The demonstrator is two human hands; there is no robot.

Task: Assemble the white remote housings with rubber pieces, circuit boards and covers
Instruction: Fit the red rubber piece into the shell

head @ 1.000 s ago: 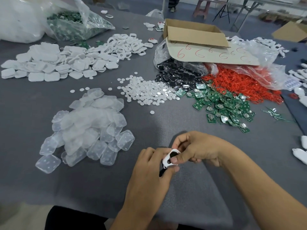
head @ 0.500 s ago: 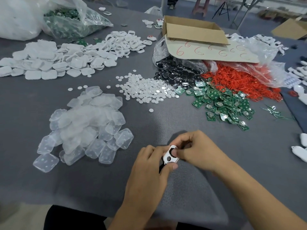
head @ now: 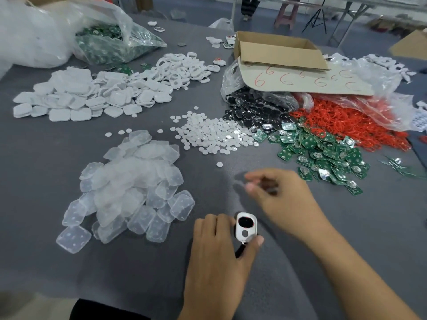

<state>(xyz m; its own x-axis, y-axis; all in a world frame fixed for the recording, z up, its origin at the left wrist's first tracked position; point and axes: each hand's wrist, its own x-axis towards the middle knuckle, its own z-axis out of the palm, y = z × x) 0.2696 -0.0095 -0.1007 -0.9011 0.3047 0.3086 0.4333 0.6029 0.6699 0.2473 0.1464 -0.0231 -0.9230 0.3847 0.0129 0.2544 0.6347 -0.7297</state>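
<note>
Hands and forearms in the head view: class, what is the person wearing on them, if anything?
The left hand and right hand are bare: no gloves, rings or watch show. The left forearm and right forearm are unsleeved within the frame. Blur hides fine detail on the right hand.

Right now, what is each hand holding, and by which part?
Left hand grips the white housing by its lower end; right hand is blurred, cannot tell.

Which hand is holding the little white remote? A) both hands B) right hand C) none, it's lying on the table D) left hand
D: the left hand pinches the white remote housing between thumb and fingers, while the right hand is apart from it, not touching.
</note>
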